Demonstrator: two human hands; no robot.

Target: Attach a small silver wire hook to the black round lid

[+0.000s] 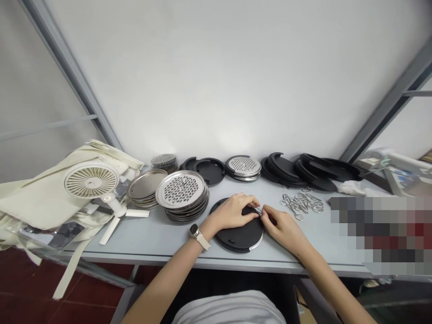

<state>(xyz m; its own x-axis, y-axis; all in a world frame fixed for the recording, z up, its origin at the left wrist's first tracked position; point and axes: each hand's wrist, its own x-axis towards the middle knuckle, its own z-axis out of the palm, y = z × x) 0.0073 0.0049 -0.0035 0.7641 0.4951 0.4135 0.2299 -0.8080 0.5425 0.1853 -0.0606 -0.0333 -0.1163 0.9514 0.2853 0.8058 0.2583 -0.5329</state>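
A round black disc (240,236) with a thin metal rim lies flat on the pale grey table (162,243). My left hand (229,212) rests on top of it, fingers reaching toward its far edge. My right hand (281,230) meets the left at that edge, its fingertips pinching a small metal wire piece (259,210). The wire piece is mostly hidden by the fingers, so its exact shape is unclear. A loose heap of metal wire clips (302,203) lies just beyond my right hand.
Stacks of perforated steel discs (180,191), plain metal discs (145,188) and black round covers (283,170) line the back of the table. A white fan (91,181) rests on cream fabric (43,202) at left. A pixelated patch (381,234) hides the right side.
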